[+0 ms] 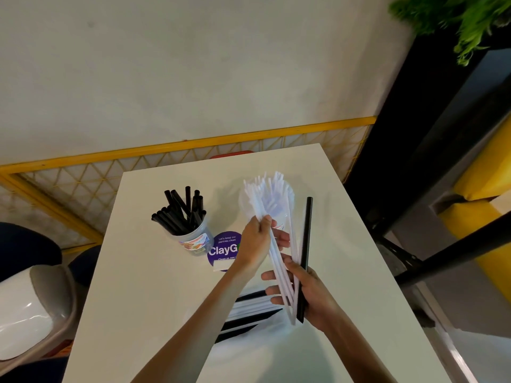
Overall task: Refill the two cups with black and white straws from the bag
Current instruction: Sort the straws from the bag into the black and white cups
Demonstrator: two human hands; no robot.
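A clear cup (195, 240) full of black straws (181, 210) stands on the white table (154, 294), left of centre. To its right a second clear cup (284, 205) holds white straws. My right hand (309, 294) grips a bundle of white straws (284, 277) together with one black straw (306, 255), all pointing up and away. My left hand (255, 243) pinches white straws of that bundle higher up, in front of the white-straw cup. Under my hands lies the clear bag (249, 313) with black and white straws inside.
A purple round ClayGo sticker (222, 248) sits on the table between the cups. A grey and white chair (30, 308) stands at the left. A black frame (431, 150) and yellow cushions (486, 172) border the table's right side. A wall with yellow trim is behind.
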